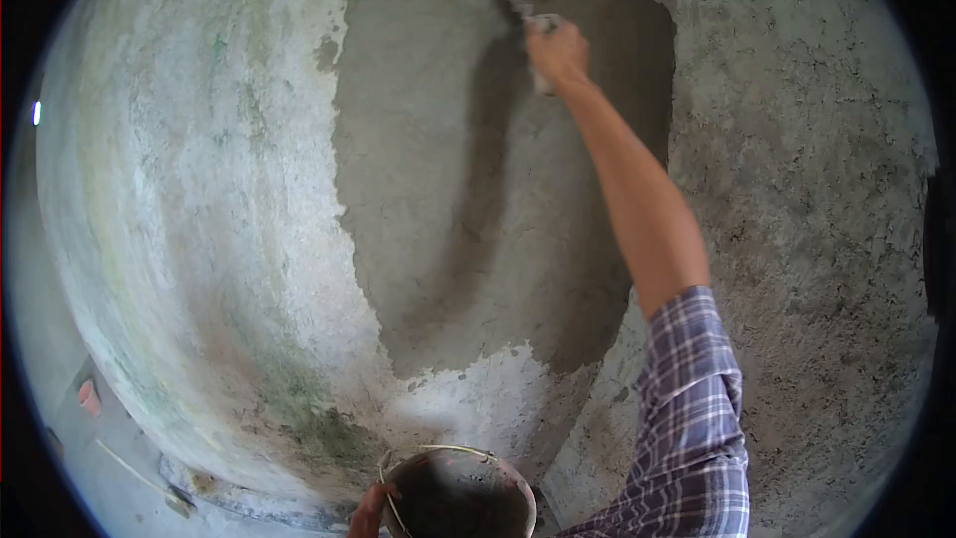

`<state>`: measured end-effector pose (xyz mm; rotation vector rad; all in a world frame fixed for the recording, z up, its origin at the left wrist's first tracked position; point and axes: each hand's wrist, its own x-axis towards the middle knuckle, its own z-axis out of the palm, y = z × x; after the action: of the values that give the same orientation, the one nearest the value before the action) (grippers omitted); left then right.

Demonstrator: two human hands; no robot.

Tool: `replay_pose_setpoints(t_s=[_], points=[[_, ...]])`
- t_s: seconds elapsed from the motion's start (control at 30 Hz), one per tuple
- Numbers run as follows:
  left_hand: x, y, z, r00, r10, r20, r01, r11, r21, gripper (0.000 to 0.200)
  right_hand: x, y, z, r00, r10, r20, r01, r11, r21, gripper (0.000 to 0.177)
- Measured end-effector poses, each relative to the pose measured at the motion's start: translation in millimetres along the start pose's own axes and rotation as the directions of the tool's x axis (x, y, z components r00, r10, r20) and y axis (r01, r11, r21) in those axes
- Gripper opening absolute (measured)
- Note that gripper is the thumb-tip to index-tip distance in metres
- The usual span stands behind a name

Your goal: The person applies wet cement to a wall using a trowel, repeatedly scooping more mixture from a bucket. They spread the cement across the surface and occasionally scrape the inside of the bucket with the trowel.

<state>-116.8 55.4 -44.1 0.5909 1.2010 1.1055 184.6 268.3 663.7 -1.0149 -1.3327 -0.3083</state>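
My right hand (560, 52) is closed round the pale handle of a trowel (513, 8), whose dark blade lies near the top of a patch of wet grey plaster (418, 139) on the wall. The blade is blurred. At the bottom, my left hand (369, 510) holds the left rim of a round bucket (463, 493) with a thin wire handle. The inside of the bucket is dark, and its contents are hard to make out.
Rough, stained wall (239, 189) surrounds the plaster, and a corner runs down to its right, with a coarser wall (807, 239) beyond. On the floor at lower left are a pinkish container (90, 398) and a long-handled tool (134, 470).
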Motion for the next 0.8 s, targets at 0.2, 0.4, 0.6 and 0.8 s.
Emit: replay_pose_setpoints(t_s=[0.2,0.4,0.6,0.8], points=[[50.9,-70.2,-56.4,0.995,0.100,-0.013,-0.100,0.995,0.007,0.025,-47.5,-80.9,29.8,0.948,-0.160,0.276,0.119,0.980,0.160,0.048],[49.5,-50.6,-48.8,0.999,0.041,-0.019,-0.039,0.997,0.071,0.027,-40.7,-50.0,-15.3,0.943,-0.241,0.228,0.217,0.968,0.125,0.049],[69.3,-61.8,-76.1,0.974,0.221,0.054,-0.227,0.960,0.164,0.027,-1.4,28.4,-47.6,0.995,-0.093,0.036,0.095,0.994,-0.060,0.049],[74.7,-51.4,-79.4,0.970,0.242,0.010,-0.241,0.962,0.126,0.022,18.8,24.9,-20.7,0.999,-0.016,-0.047,0.011,0.994,-0.107,0.049]])
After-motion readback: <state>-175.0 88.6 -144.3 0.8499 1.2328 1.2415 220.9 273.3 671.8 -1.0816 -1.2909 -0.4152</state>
